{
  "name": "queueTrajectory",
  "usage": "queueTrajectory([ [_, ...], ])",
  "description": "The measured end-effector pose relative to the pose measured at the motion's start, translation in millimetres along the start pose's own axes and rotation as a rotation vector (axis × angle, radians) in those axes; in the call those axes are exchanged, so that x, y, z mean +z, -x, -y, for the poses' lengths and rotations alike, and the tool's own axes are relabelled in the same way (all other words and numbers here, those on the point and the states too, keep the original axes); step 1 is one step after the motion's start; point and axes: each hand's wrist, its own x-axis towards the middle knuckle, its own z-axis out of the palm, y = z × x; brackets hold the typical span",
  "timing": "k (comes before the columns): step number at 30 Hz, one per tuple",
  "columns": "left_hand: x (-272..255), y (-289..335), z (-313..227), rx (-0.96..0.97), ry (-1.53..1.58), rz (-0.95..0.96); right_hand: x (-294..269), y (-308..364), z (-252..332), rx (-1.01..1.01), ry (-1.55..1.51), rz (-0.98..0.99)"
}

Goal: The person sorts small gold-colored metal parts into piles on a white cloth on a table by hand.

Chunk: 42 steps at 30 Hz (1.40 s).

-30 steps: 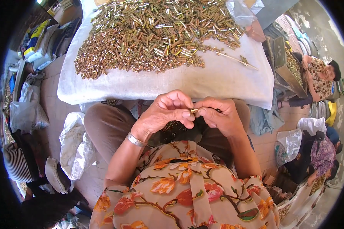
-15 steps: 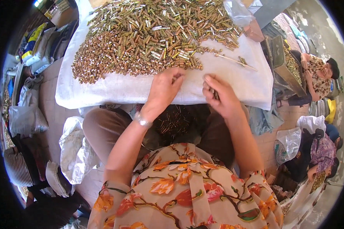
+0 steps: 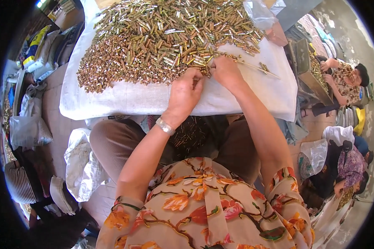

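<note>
Head view: the white cloth carries a broad heap of brass-coloured metal tubes, with short metal pieces massed along its left and near side. A pale stick lies on the cloth just right of the right hand; a clear plastic bag and a reddish-brown block occupy the far right corner. A white sack stands on the floor, left of the knees. At right, a co-worker has both hands at a wooden tray. The heap's far edge is cut off by the upper border. In the lap, a dark container with thin metal pieces is partly hidden by shadow and cloth. The left hand and right hand are close together at the heap's near edge, fingers curled; fingertips are obscured, so whether either pinches a piece cannot be determined. Any print on the blue-and-yellow sack, upper left, is too small to read.
</note>
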Motion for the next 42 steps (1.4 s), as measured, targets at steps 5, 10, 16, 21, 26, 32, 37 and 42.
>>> queueTrajectory([
  [5, -14, 26, 11, -0.233, 0.566, -0.006, -2, 8, -7, -0.015, -0.196, -0.058],
  [10, -32, 55, 1, -0.382, 0.831, 0.019, -31, 35, -7, 0.186, -0.922, 0.137],
  [16, -45, 81, -14, -0.376, 0.931, 0.040, -53, 119, 44, 0.227, -1.360, 0.288],
  [21, -47, 90, -33, -0.325, 1.016, 0.040, -47, 162, 68, 0.165, -1.249, 0.162],
  [26, -49, 96, -41, -0.305, 1.041, 0.034, -44, 170, 77, -0.011, -0.906, -0.092],
  [32, -51, 99, -43, -0.255, 1.005, 0.026, -44, 174, 82, -0.100, -0.814, -0.171],
  [37, -52, 101, -44, -0.199, 0.770, 0.025, -40, 174, 83, -0.160, -0.754, -0.242],
  [42, -70, 95, -38, -0.182, 0.716, 0.200, -42, 173, 70, -0.151, -0.916, -0.047],
])
